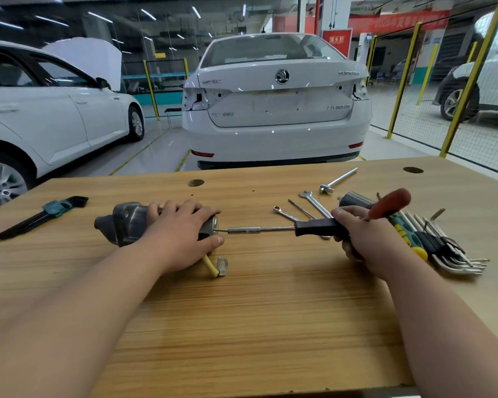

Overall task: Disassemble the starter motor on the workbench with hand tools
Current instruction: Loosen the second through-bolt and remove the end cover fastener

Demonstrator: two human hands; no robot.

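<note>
On the workbench (242,326) the left hand (184,234) clasps the starter motor (127,222), the right hand (365,239) grips a black-handled driver (314,226).

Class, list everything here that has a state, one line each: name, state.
starter motor: lying on its side, held by left hand
socket driver: shaft at the motor's end, gripped by right hand
hex key set: in its holder, untouched
left car's hood: raised
middle car's boot lid: shut

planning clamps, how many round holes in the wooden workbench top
2. One round hole near the far edge, left of centre; the other near the far right corner. More may be hidden.
</note>
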